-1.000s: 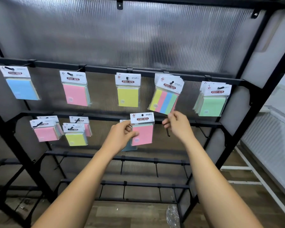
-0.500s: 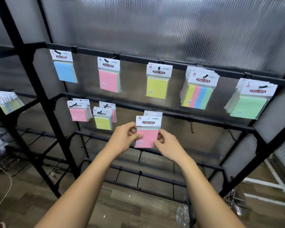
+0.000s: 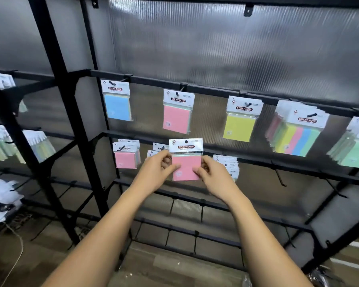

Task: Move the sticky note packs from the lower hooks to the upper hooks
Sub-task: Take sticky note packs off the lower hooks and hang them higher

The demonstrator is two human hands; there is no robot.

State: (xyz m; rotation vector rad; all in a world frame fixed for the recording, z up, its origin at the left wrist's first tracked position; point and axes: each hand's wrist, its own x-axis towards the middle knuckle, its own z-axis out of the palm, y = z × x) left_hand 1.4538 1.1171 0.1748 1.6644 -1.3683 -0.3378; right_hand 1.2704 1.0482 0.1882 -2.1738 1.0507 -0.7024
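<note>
Both hands hold one pink sticky note pack upright in front of the lower rail. My left hand pinches its left edge and my right hand pinches its right edge. Straight above, a pink pack hangs on an upper hook. Beside it on the upper rail hang a blue pack, a yellow pack, a striped stack and a green stack. On the lower hooks hang a pink pack, packs partly hidden by my left hand, and a stack behind my right hand.
The black metal rack has a thick upright post left of the packs. Bare hooks stick out of the lower rail at the right. More packs hang in the left bay. Lower rails carry bare hooks above a wooden floor.
My right hand left the bare lower hook and joined the left on the pink pack. The view swung left and closer, and the pack now sits under the upper pink pack.
</note>
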